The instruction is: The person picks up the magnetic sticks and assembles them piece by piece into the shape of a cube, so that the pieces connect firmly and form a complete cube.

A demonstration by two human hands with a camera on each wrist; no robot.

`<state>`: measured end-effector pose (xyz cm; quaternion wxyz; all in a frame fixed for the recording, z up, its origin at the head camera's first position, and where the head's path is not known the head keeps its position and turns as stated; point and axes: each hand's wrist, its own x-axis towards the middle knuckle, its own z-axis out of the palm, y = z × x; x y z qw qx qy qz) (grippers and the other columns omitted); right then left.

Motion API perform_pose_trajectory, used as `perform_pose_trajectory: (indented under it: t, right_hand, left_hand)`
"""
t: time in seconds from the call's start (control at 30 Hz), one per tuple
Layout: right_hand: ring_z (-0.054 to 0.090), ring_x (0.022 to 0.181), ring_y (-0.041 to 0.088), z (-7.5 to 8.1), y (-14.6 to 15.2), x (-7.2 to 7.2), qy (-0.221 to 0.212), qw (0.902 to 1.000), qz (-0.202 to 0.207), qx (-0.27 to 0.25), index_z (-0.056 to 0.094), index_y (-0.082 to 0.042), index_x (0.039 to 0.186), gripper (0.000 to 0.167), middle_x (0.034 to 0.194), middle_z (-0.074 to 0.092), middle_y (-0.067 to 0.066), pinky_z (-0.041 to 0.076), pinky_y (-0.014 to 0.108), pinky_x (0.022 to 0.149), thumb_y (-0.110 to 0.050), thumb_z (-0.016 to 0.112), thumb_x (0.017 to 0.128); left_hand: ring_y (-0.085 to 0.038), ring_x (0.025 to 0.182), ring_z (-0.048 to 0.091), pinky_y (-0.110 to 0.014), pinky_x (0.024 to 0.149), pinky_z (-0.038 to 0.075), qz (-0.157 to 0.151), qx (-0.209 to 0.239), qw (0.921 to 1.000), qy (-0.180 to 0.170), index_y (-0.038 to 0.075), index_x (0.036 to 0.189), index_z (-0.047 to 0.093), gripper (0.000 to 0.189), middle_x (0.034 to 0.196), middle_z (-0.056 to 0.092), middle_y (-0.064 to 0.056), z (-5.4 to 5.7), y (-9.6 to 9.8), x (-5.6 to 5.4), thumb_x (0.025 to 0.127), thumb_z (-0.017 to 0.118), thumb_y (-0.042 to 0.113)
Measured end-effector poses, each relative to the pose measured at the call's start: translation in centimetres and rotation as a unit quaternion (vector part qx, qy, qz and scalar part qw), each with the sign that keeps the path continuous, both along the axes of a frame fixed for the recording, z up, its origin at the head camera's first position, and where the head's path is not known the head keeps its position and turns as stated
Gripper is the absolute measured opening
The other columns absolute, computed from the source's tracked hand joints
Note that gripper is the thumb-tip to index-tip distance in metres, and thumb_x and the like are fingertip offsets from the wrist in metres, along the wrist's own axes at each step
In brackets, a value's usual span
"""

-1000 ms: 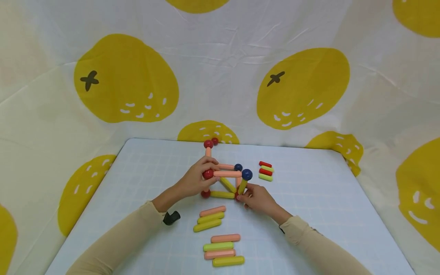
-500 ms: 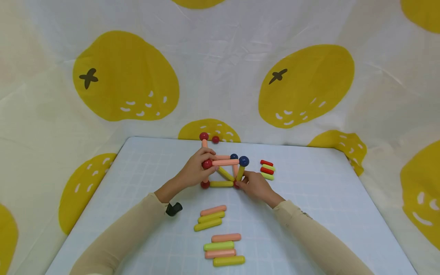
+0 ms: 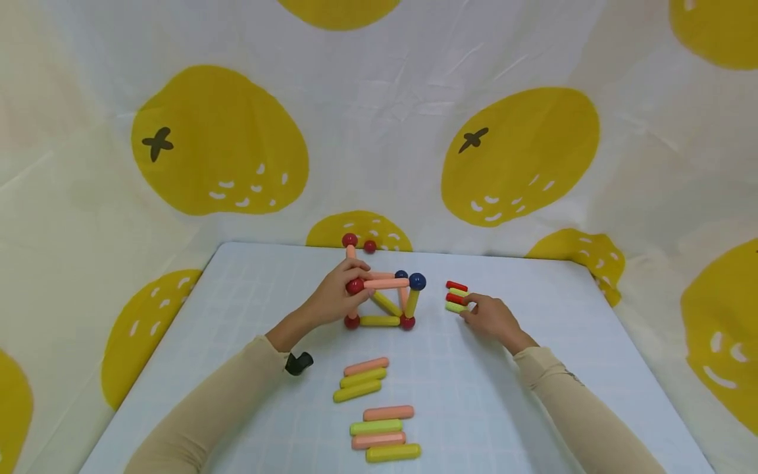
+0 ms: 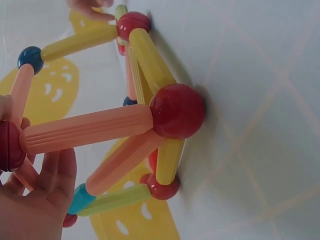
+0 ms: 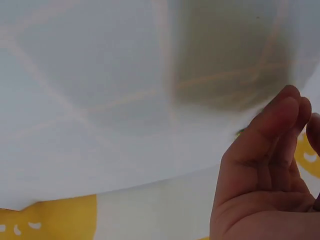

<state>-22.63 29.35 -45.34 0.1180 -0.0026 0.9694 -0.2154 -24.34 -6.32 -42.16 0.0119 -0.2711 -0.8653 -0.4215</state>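
A frame of magnetic sticks and balls stands on the table, with pink and yellow sticks, red balls along its base and two blue balls at upper right. My left hand (image 3: 336,293) holds it at the upper red ball (image 3: 355,286), fingers behind and thumb near the front pink stick (image 3: 386,284). In the left wrist view a light-green stick (image 4: 117,199) and a turquoise piece (image 4: 81,199) also belong to it. My right hand (image 3: 493,319) is at the short sticks, finger and thumb parted at the right end of a short light-green stick (image 3: 454,307).
A short red stick (image 3: 456,299) lies in that same row. Nearer the front are a slanted group with a yellow stick (image 3: 357,391) and a second group with a pink stick (image 3: 388,413). A loose red ball (image 3: 370,246) sits at the table's back edge.
My right hand has left the frame's lower right red ball and moved right to the short sticks. My left hand keeps its hold; the frame has shifted slightly away from me.
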Motion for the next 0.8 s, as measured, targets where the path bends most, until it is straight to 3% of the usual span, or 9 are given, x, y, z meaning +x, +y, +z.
perform_pose_trajectory:
  t: [0.27, 0.5, 0.7, 0.8]
  right_hand:
    - [0.065, 0.090, 0.024, -1.4, -0.4, -0.1, 0.000, 0.9983, 0.017, 0.056, 0.070, -0.007, 0.123, 0.036, 0.102, 0.074, 0.009, 0.057, 0.046, 0.083, -0.030, 0.071, 0.094]
    - [0.066, 0.094, 0.028, -1.2, -2.2, 0.0, 0.028, 0.9957, 0.029, 0.083, 0.073, -0.008, 0.122, 0.037, 0.108, 0.076, 0.009, 0.058, 0.049, 0.084, -0.031, 0.074, 0.093]
    - [0.060, 0.078, 0.017, -0.3, -2.9, 0.7, -0.024, 0.9982, 0.052, 0.019, 0.075, -0.009, 0.120, 0.031, 0.074, 0.071, -0.001, 0.052, 0.035, 0.078, -0.026, 0.072, 0.095]
    - [0.062, 0.071, 0.015, 1.0, -3.6, 1.5, -0.059, 0.9951, 0.069, -0.040, 0.075, -0.009, 0.121, 0.030, 0.072, 0.070, 0.000, 0.049, 0.029, 0.072, -0.025, 0.072, 0.096]
  left_hand:
    - [-0.023, 0.125, 0.053, -0.034, 0.093, 0.059, 0.003, -0.003, 1.0000, -0.003, 0.013, 0.117, 0.071, 0.022, 0.136, 0.055, -0.003, 0.0, -0.2, 0.1, 0.099, 0.069, 0.025]
    - [-0.027, 0.129, 0.052, -0.042, 0.101, 0.056, -0.004, -0.008, 0.9998, 0.017, 0.010, 0.120, 0.071, 0.026, 0.136, 0.055, -0.003, -0.1, -0.4, 0.3, 0.097, 0.071, 0.023]
    - [-0.022, 0.122, 0.055, -0.038, 0.096, 0.057, -0.022, -0.026, 0.9992, 0.019, 0.013, 0.130, 0.066, 0.036, 0.135, 0.056, -0.001, 0.1, -0.7, 0.4, 0.096, 0.072, 0.021]
    - [-0.020, 0.118, 0.057, -0.039, 0.099, 0.056, -0.028, -0.030, 0.9990, 0.018, 0.015, 0.134, 0.063, 0.039, 0.134, 0.058, 0.000, 0.3, -0.9, 0.5, 0.096, 0.072, 0.022]
